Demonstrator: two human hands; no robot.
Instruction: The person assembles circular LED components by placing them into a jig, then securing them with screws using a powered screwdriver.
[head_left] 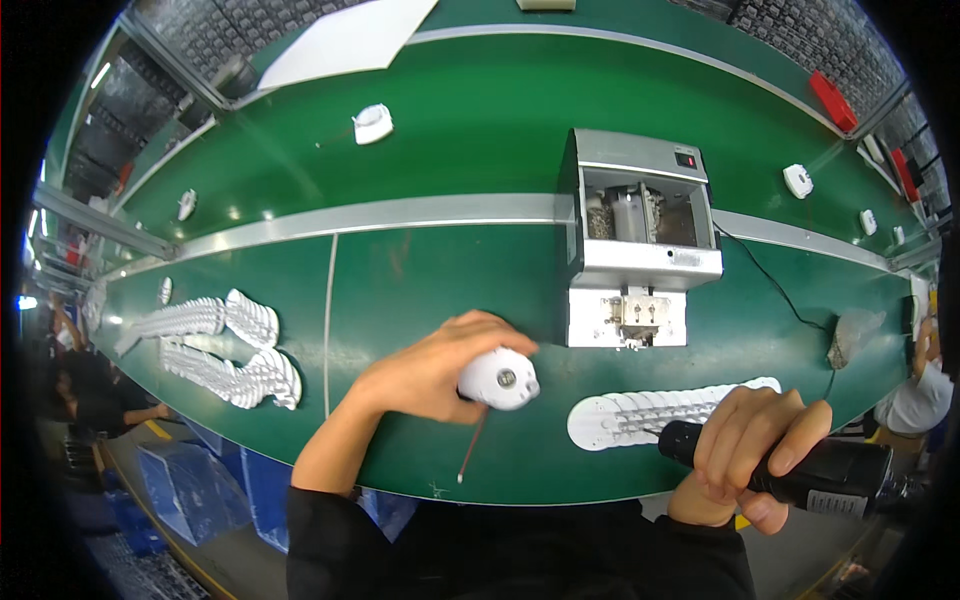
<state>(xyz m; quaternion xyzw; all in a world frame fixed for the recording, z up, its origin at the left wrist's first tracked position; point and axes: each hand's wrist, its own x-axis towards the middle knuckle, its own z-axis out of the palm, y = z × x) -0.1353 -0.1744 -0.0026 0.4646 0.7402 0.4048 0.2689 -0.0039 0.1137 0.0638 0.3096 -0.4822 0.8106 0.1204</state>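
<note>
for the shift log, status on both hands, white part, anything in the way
Left hand holding white part. Right hand gripping black screwdriver, clear of the part. Row of white covers lying between them.

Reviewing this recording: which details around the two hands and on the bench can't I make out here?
Head view: left side of the white device, covered by the left hand.
Head view: rear end of the black tool, held by the right hand, lost in the dark rim.
Head view: small pieces inside the silver machine, too small to count.
Head view: contents of the clear bag, too blurred.
</note>
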